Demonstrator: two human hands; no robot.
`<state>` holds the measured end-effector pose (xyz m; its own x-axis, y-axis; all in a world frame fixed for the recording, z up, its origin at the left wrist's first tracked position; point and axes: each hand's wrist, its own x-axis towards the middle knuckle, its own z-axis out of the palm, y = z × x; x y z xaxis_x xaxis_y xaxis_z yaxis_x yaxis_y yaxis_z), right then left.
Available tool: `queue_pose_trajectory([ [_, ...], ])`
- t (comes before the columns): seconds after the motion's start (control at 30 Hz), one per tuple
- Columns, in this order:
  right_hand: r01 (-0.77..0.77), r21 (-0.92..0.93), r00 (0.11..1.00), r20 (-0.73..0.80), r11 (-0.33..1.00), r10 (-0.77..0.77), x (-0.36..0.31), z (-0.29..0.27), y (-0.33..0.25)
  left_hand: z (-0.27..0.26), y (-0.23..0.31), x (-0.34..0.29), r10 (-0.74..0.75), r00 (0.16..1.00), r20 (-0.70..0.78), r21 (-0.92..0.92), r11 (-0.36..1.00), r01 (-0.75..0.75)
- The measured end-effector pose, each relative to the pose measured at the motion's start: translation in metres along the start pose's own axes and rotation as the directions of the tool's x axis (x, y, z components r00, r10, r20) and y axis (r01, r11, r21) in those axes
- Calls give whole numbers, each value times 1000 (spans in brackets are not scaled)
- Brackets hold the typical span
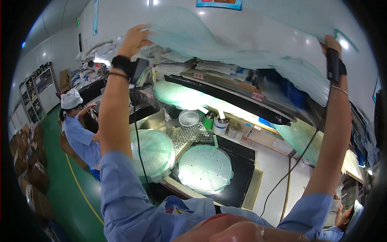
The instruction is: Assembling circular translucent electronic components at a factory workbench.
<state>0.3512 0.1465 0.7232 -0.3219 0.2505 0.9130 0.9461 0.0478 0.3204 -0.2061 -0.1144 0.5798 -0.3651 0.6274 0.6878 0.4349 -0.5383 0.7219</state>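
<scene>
A large, thin, translucent green sheet [225, 44] is held overhead with both arms raised. The left hand [135, 40] is closed on the sheet's left edge, with the fingers curled over it, and a dark wristband is worn just below. The right hand [332, 46] is clenched on the sheet's right edge, high at the upper right, and a dark strap is wrapped about that wrist. The sheet sags between the two hands and hangs well above the desk [274, 177]. On the black mat [242, 165] below, a round green-tinted disc [205, 168] is lit from underneath, and a second round disc [152, 153] lies just to its left. A keyboard [189, 135] and a small white fan [188, 118] are seen behind them. At the left, a person in a white cap [71, 99] is seated at another bench.
</scene>
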Motion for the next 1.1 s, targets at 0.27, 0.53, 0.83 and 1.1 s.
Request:
queue_pose_trajectory([
  [0.27, -598, 314, 670, -308, 737, 675, -4, 2, -115, -44, -18, -128, 248, 820, -515, 35, 963, -269],
  [0.53, -512, 823, 825, 391, -248, -407, -83, -138, -269, 14, -78, -325, 241, 675, -697, 195, 970, -145],
  [0.83, -382, 800, 842, 95, -463, -531, -159, -141, -332, 46, -43, -449, -487, 552, 677, 408, 872, 269],
  [1.1, -432, 802, 798, 125, -414, -590, -255, -141, -349, 105, -13, -254, 151, 937, 315, 354, 897, -264],
])
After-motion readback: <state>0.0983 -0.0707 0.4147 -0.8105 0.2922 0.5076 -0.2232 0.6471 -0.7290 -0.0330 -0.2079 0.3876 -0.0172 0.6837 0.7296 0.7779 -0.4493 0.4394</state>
